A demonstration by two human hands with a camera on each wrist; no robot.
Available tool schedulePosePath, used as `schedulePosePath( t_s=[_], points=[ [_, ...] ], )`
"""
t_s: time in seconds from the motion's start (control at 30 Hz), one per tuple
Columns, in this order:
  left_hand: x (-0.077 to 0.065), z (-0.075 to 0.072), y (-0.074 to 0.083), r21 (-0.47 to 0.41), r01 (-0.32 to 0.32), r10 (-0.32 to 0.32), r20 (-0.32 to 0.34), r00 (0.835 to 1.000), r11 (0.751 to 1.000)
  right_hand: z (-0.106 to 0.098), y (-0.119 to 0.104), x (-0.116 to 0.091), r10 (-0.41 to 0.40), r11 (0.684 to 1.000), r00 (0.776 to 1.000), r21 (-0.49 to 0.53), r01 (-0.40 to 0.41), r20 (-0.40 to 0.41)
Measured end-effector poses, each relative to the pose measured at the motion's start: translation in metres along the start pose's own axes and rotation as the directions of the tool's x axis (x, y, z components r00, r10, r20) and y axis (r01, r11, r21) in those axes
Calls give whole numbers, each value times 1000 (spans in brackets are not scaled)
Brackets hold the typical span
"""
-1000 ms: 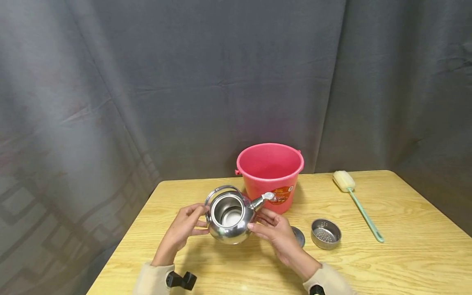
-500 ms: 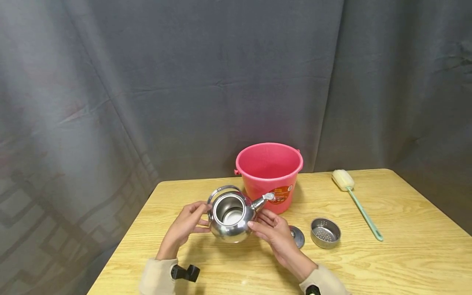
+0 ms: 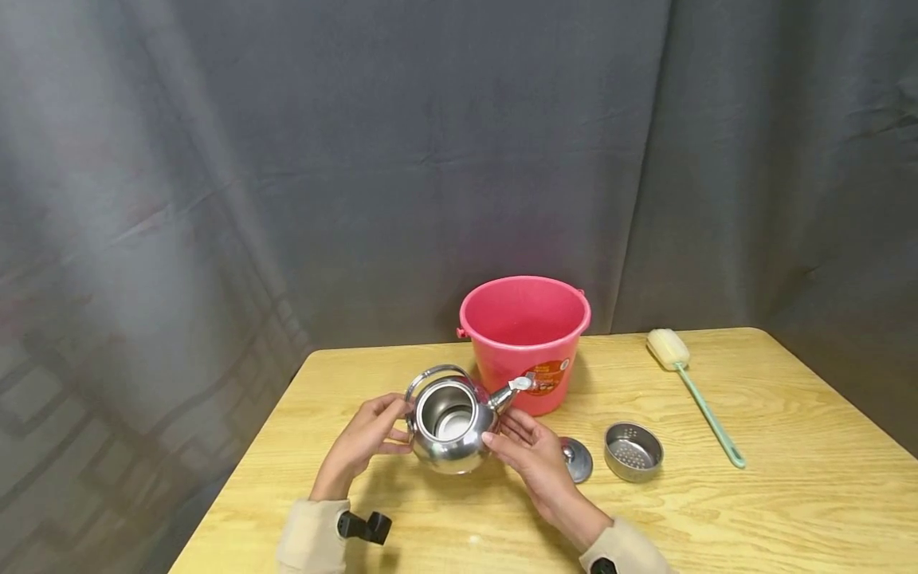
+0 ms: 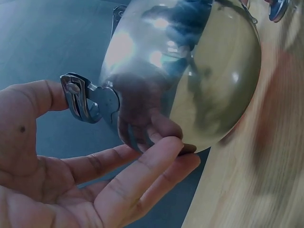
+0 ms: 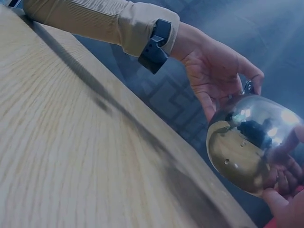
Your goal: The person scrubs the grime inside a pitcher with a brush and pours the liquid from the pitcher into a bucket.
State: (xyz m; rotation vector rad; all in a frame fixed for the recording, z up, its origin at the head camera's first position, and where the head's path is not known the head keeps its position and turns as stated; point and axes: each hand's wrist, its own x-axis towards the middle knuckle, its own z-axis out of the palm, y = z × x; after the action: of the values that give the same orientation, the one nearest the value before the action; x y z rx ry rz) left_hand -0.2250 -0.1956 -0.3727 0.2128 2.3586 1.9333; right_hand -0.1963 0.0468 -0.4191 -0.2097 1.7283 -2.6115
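Observation:
A shiny steel kettle (image 3: 459, 454) with its lid off is held off the table between both hands. Its round mouth is tipped toward the head camera and the spout points up to the right, in front of the bucket. My left hand (image 3: 369, 438) holds the kettle's left side; in the left wrist view one digit touches the handle bracket (image 4: 78, 90) while other fingertips support the body (image 4: 218, 95). My right hand (image 3: 534, 458) grips the right side below the spout, thumb in front, the other fingers partly hidden behind. The kettle's inside looks bare.
A pink bucket (image 3: 495, 359) stands at the back, just behind the spout. Right of my right hand lie the kettle lid (image 3: 578, 462), partly hidden, and a perforated steel strainer cup (image 3: 634, 454). Farther right lies a sponge brush (image 3: 710, 418) with a green handle. Grey curtains surround the table.
Both hands and the kettle have shifted very slightly to the right. More of the lid shows beside my right hand. The hold on the kettle looks the same.

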Motion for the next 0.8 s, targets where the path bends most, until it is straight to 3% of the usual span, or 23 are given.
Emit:
schedulePosePath(
  t_s=[0.27,0.8],
  points=[
    [5,2,-5,13,3,-3,22,1000,1000,-2,8,2,-25,1000,999,15,26,-37],
    [7,4,-17,11,48,-48,9,999,999,-4,18,1,47,998,998,-29,-48,-35]
  ],
)
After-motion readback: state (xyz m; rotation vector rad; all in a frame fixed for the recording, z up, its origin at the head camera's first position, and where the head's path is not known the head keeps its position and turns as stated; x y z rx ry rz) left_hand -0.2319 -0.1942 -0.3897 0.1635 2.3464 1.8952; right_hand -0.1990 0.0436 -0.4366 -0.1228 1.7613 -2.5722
